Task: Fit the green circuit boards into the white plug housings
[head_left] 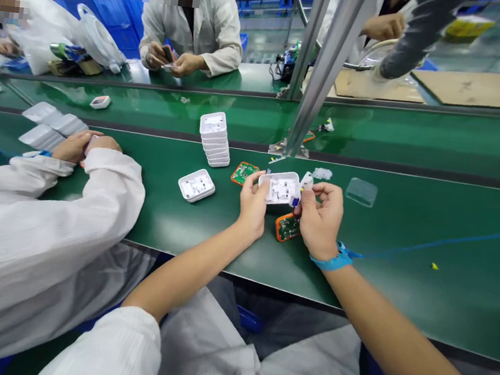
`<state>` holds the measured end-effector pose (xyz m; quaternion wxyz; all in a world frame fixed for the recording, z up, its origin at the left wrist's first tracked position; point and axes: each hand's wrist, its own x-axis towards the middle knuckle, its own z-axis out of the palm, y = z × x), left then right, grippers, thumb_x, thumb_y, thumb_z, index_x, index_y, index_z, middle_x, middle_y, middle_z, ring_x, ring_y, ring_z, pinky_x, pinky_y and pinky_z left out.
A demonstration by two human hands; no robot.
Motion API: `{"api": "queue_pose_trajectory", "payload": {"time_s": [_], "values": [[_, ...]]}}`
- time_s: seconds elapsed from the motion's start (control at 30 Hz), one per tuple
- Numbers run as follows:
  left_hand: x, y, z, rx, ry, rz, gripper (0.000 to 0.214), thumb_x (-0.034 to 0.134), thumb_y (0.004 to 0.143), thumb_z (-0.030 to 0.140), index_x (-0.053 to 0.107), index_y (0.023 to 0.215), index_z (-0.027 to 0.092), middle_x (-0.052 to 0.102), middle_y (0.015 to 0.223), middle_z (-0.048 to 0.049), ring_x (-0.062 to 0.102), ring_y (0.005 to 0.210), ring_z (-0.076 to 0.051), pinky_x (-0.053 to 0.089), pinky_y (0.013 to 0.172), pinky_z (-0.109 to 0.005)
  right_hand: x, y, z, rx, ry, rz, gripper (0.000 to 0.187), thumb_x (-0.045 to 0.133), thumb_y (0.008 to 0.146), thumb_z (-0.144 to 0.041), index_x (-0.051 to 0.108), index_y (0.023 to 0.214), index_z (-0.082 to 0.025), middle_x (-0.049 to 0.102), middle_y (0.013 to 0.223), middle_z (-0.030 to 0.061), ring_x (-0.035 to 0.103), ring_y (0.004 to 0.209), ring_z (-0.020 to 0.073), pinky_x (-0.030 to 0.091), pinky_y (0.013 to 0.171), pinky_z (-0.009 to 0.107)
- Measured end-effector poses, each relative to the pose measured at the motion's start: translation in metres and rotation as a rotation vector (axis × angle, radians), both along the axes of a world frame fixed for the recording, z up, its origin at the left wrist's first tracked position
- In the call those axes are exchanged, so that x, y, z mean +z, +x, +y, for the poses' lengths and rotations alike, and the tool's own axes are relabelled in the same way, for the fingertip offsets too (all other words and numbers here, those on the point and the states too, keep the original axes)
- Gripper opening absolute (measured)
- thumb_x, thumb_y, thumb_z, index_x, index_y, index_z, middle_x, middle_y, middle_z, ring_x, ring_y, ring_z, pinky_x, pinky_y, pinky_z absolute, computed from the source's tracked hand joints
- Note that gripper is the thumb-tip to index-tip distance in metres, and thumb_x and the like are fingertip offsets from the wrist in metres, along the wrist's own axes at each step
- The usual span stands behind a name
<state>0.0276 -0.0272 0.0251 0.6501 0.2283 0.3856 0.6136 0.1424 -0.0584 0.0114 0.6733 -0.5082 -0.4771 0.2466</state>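
Note:
My left hand [253, 203] grips the left side of a white plastic housing [280, 188] held open side up above the green table [404, 259]. My right hand [321, 217] pinches the housing's right edge, where a small blue and white part [296, 201] sits at my fingertips. A blue wrist strap [334, 260] circles my right wrist. Under my hands lies a green circuit board with an orange rim [286, 227]. A second such board [244, 172] lies just left of the housing.
A stack of white housings [215, 139] and a single one [196, 185] stand to the left. A clear plastic piece [361, 191] lies to the right. A co-worker's white sleeve [96, 194] rests at left; another person [192, 18] works across the conveyor. A metal post [332, 58] rises ahead.

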Motion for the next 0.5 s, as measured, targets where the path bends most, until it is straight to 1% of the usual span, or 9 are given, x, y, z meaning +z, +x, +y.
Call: {"api": "queue_pose_trajectory", "payload": {"time_s": [0.07,0.13,0.17,0.23,0.3,0.33,0.4,0.47,0.5], "values": [[-0.003,-0.007,-0.002,-0.094,0.023,0.02,0.045,0.081,0.069,0.018,0.06,0.108,0.021,0.069,0.094,0.0012,0.066,0.083,-0.013,0.051,0.078,-0.026,0.003,0.007,0.001,-0.018,0.003,-0.098,0.031,0.069,0.092,-0.05,0.054,0.097,-0.023,0.059,0.085,-0.0012,0.056,0.051,0.0102,0.045,0.043,0.025],[-0.004,-0.011,0.001,-0.168,0.081,0.056,0.046,0.079,0.063,0.013,0.062,0.105,0.02,0.068,0.097,0.0009,0.065,0.086,-0.013,0.051,0.08,-0.027,0.009,0.011,0.0,-0.053,0.037,-0.248,0.026,0.066,0.094,-0.046,0.056,0.098,-0.023,0.061,0.084,0.0002,0.059,0.057,0.0131,0.048,0.05,0.027],[-0.004,-0.011,0.003,-0.174,0.101,0.081,0.044,0.079,0.061,0.014,0.061,0.101,0.019,0.067,0.095,0.0012,0.064,0.084,-0.013,0.051,0.079,-0.027,0.013,0.013,-0.002,-0.093,0.069,-0.335,0.024,0.066,0.095,-0.045,0.058,0.098,-0.023,0.062,0.083,0.0007,0.059,0.06,0.0143,0.049,0.054,0.029],[-0.005,-0.009,0.007,-0.136,0.102,0.112,0.039,0.08,0.06,0.017,0.056,0.091,0.019,0.062,0.088,0.0032,0.062,0.078,-0.012,0.05,0.075,-0.027,0.019,0.015,-0.003,-0.175,0.144,-0.516,0.021,0.065,0.096,-0.043,0.06,0.096,-0.023,0.063,0.083,0.0023,0.059,0.066,0.016,0.051,0.062,0.032],[-0.005,-0.005,0.01,-0.14,0.098,0.099,0.043,0.082,0.058,0.02,0.048,0.083,0.02,0.058,0.082,0.0055,0.06,0.073,-0.01,0.05,0.072,-0.026,0.022,0.016,-0.003,-0.205,0.197,-0.661,0.02,0.063,0.097,-0.042,0.062,0.093,-0.023,0.063,0.085,0.005,0.059,0.072,0.0182,0.052,0.067,0.034],[-0.004,-0.004,0.01,-0.187,0.114,0.082,0.046,0.084,0.057,0.021,0.046,0.083,0.021,0.058,0.082,0.006,0.059,0.072,-0.01,0.05,0.071,-0.025,0.023,0.018,-0.002,-0.207,0.214,-0.709,0.019,0.063,0.097,-0.041,0.064,0.093,-0.022,0.063,0.087,0.0064,0.059,0.075,0.0192,0.052,0.068,0.034],[-0.003,-0.003,0.008,-0.338,0.177,0.042,0.053,0.089,0.054,0.022,0.049,0.09,0.022,0.062,0.089,0.005,0.061,0.077,-0.01,0.05,0.074,-0.025,0.021,0.022,0.001,-0.216,0.234,-0.76,0.019,0.063,0.097,-0.04,0.067,0.093,-0.022,0.061,0.093,0.0081,0.059,0.077,0.0196,0.052,0.069,0.035],[-0.002,-0.006,0.007,-0.481,0.232,0.018,0.064,0.091,0.05,0.02,0.055,0.102,0.023,0.066,0.1,0.0026,0.064,0.087,-0.013,0.051,0.08,-0.026,0.019,0.028,0.004,-0.222,0.236,-0.77,0.017,0.066,0.095,-0.038,0.071,0.091,-0.022,0.059,0.094,0.0075,0.056,0.072,0.0173,0.051,0.065,0.034],[-0.002,-0.008,0.007,-0.532,0.241,0.011,0.068,0.091,0.049,0.019,0.055,0.106,0.023,0.067,0.102,0.0019,0.065,0.089,-0.014,0.051,0.081,-0.026,0.018,0.031,0.005,-0.206,0.225,-0.771,0.016,0.068,0.094,-0.037,0.072,0.089,-0.023,0.059,0.094,0.0066,0.055,0.068,0.0158,0.051,0.063,0.034]]}}
